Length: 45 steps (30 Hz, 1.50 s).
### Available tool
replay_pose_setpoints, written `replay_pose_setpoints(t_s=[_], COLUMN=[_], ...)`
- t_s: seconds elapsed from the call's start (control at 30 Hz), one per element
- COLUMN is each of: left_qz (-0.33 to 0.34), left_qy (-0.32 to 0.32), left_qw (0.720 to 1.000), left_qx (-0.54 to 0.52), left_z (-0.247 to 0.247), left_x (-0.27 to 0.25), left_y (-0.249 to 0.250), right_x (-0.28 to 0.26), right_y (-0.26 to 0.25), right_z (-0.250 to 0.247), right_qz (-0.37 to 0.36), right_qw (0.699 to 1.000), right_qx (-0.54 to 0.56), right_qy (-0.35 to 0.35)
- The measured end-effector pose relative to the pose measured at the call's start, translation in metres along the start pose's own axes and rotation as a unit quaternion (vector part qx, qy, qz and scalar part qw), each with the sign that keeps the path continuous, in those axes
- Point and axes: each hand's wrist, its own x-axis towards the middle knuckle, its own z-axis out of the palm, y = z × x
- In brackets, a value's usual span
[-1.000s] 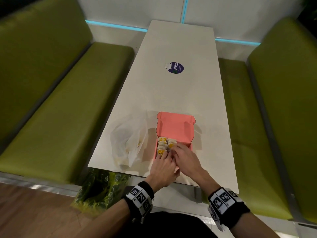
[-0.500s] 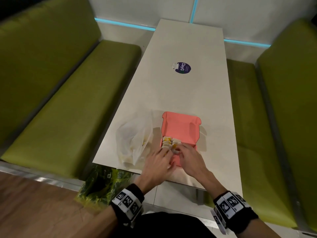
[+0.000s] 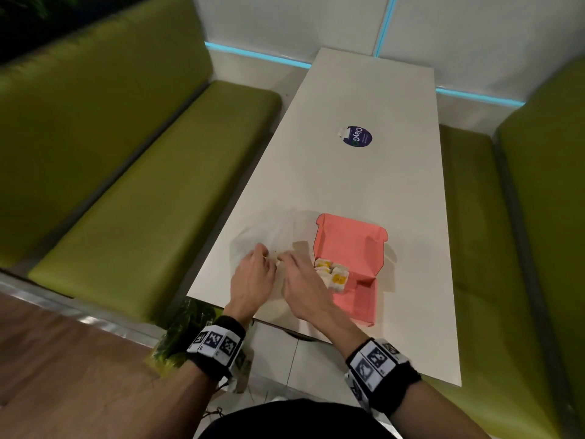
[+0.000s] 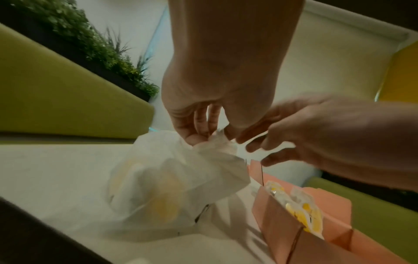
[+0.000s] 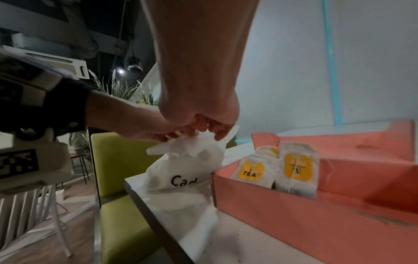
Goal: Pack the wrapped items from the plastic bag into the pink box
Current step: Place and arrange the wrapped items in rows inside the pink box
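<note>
The pink box (image 3: 364, 299) lies open near the table's front edge, its lid (image 3: 348, 242) folded back. Several white wrapped tea packets (image 3: 332, 275) with yellow labels stand in its far left corner, also visible as packets (image 5: 296, 166). The white plastic bag (image 3: 269, 236) sits just left of the box, with more yellow-marked packets showing through the bag (image 4: 158, 187). My left hand (image 4: 203, 138) pinches the bag's crumpled top. My right hand (image 5: 210, 132) grips the bag's mouth edge beside it. Both hands (image 3: 264, 255) (image 3: 283, 258) meet over the bag.
The long white table (image 3: 364, 185) carries a round dark sticker (image 3: 357, 136) further back. Green benches (image 3: 142, 201) (image 3: 474, 248) flank it on both sides. A green and yellow bag (image 3: 180, 337) lies on the floor under the front left corner.
Both hands left the packets in the box and moved left to the plastic bag, where they now hold its top. The head view has swung to the left.
</note>
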Motion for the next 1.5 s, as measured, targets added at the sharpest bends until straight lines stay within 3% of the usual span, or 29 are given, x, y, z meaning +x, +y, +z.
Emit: replay_pose_setpoints(t_s=[0.23,0.33,0.43,0.53,0.63,0.77,0.9,1.2,1.5], left_qz=[-0.021,-0.022,0.001,0.034,0.065,0.102,0.107,0.109,0.103], left_qy=[0.037,0.062,0.068,0.064,0.059,0.051,0.031,0.024,0.035], left_qw=[0.998,0.996,0.996,0.996,0.996,0.993,0.993,0.992,0.993], left_qx=[-0.047,-0.063,-0.061,-0.046,-0.027,0.004,0.025,0.052,0.048], left_z=[-0.016,-0.022,-0.024,-0.021,-0.022,-0.023,-0.024,-0.028,-0.026], left_x=[-0.004,-0.005,-0.009,-0.015,-0.022,-0.032,-0.036,-0.038,-0.039], left_y=[-0.010,-0.012,-0.010,-0.004,0.000,0.001,0.004,0.007,0.007], right_x=[0.013,0.015,0.023,0.031,0.040,0.049,0.054,0.040,0.050], right_y=[-0.005,-0.005,-0.008,-0.014,-0.017,-0.022,-0.029,-0.029,-0.023], right_z=[-0.004,-0.010,-0.010,-0.006,0.000,0.001,-0.001,0.001,-0.002], right_qz=[-0.018,0.008,0.019,-0.001,0.043,0.074,0.080,0.079,0.070], right_qw=[0.968,0.956,0.954,0.974,0.977,0.945,0.917,0.947,0.932], right_qx=[-0.247,-0.279,-0.268,-0.184,-0.139,-0.194,-0.248,-0.200,-0.200], right_qy=[-0.047,-0.096,-0.133,-0.132,-0.158,-0.255,-0.301,-0.241,-0.295])
